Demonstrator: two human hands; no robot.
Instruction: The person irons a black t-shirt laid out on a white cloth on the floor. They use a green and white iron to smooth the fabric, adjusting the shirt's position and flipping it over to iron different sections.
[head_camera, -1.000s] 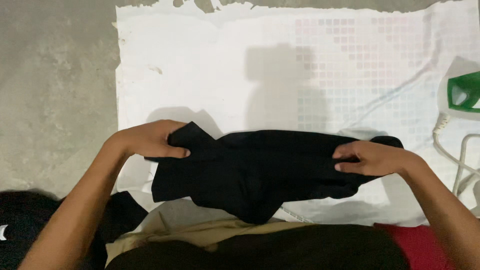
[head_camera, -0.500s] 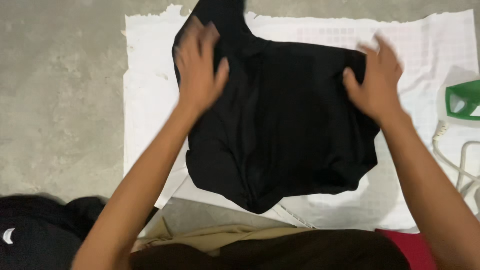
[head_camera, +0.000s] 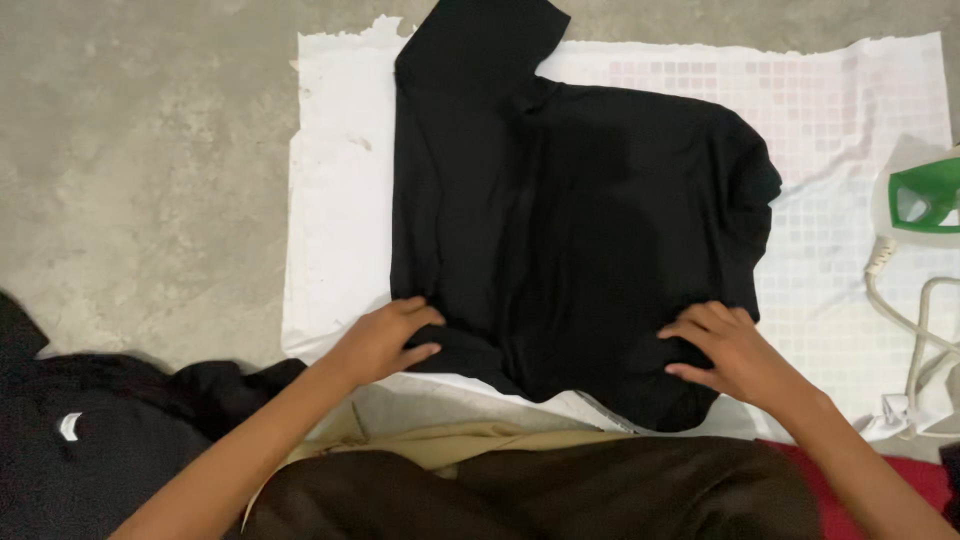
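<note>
Far left, 8 o'clock: pile of dark clothes (head_camera: 90, 440) on the concrete floor (head_camera: 140, 180), well apart from the work.

Change since a second ago: the black garment (head_camera: 570, 230) was bunched between both hands at the near edge; half a second ago it was thrown open with both hands high on it. Now it lies spread on the white cloth (head_camera: 330, 230), one sleeve pointing to 12 o'clock past the cloth's far edge. Both hands have come back down to the near hem. My read: spreading is done, this is smoothing or squaring the hem.

Left hand (head_camera: 385, 340), 7 o'clock of the garment: fingers curled onto the left bottom corner, looks like a pinch on the fabric edge.

Right hand (head_camera: 725, 350), 5 o'clock: fingers spread, pressed flat on the lower right hem.

Edges: garment's left side runs straight, a bare cloth strip at 9 o'clock. Bottom hem sags past the cloth's near edge toward the lap. Right side rumpled at 3 o'clock.

Room: open cloth at 2–4 o'clock, bounded by the green-and-white iron (head_camera: 925, 200) and its cord (head_camera: 905, 320) at the right edge, near the right forearm.
</note>
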